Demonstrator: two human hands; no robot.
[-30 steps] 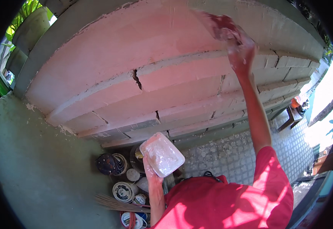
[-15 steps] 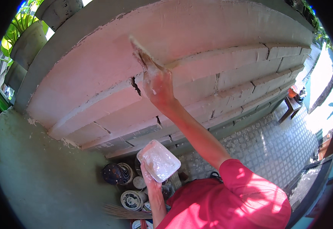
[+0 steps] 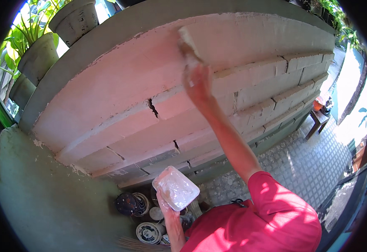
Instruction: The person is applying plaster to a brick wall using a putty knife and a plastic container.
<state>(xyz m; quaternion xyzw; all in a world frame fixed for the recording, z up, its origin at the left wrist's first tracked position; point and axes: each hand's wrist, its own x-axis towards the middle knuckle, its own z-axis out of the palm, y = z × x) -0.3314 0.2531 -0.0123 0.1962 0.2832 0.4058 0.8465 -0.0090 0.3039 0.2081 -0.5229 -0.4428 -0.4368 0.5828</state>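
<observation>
Paintbrush, motion-blurred, is at the upper wall, gripped in the right hand; it has shifted rightward past the dark crack, apparently addressing another section. Left hand holds a smeared rectangular tray.

And back comes the right hand! A second ago it's far right along the wall, then it sweeps left, the flat tool almost above the dark crack; now that tool is rightward again, the forearm steeper, more plant pots showing.
</observation>
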